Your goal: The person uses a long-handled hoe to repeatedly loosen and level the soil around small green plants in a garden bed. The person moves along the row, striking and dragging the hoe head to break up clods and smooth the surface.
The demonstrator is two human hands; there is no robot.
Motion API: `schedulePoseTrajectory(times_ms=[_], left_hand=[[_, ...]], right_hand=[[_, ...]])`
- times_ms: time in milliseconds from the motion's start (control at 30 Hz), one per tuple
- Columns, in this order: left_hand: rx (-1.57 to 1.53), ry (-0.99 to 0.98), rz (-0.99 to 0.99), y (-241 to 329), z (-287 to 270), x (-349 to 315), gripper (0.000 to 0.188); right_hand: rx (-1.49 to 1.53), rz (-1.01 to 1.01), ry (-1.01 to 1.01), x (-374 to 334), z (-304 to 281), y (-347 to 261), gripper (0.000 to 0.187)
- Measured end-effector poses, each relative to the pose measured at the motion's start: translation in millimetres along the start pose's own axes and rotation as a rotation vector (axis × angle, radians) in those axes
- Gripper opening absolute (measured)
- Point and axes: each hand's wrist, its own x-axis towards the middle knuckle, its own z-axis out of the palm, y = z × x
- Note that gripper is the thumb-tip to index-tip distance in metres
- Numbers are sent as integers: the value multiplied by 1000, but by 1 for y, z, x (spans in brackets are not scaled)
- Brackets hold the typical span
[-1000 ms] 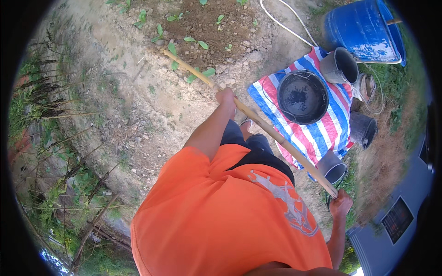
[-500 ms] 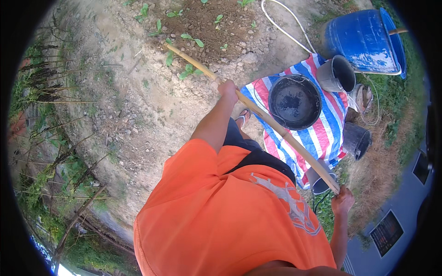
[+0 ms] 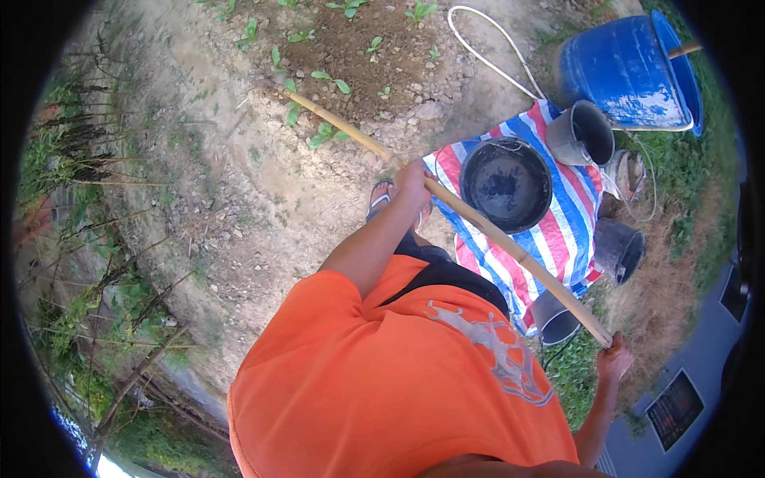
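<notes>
The left hand [image 3: 413, 188] was wrapped around a long wooden pole [image 3: 518, 252], the right hand [image 3: 614, 358] closed on its near end. Between both grips, the pole crossed above a striped sheet [image 3: 570, 227]; beyond the left grip grew seedlings [image 3: 324, 135].

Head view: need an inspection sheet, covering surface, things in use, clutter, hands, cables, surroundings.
Surface: stony bare soil; red, white and blue striped sheet to the right.
Things in use: long pole, held slantwise, its middle passing in front of the sheet.
Clutter: black basin on the sheet; dark buckets on or beside it; blue barrel.
Hands: left hand partway along the pole, right hand at its near end.
Cables: pale looped line; hose or cable unclear.
Surroundings: seedlings, dry stalks.
</notes>
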Motion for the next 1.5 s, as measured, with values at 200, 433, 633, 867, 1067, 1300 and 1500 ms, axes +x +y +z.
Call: schedulePoseTrajectory(times_ms=[200,433,633,867,1067,1300,1500], left_hand=[[170,204,231,30,-30,65,13],[215,168,320,187,-59,97,15],[296,208,255,111,-44,78,29],[164,190,71,77,-37,31,10],[252,234,150,123,-45,64,8],[106,84,-77,75,-44,7,8],[297,297,96,144,-46,39,9]], right_hand=[[157,-122,-80,-1,54,-56,17],[307,-198,-146,18,45,-171,18],[231,-140,-154,4,1,-117,16],[95,-97,-24,-10,-27,-79,17],[180,-113,-80,-6,-38,-130,18],[48,32,-43,-50,-34,-78,16],[192,-35,-89,-40,-27,-153,17]])
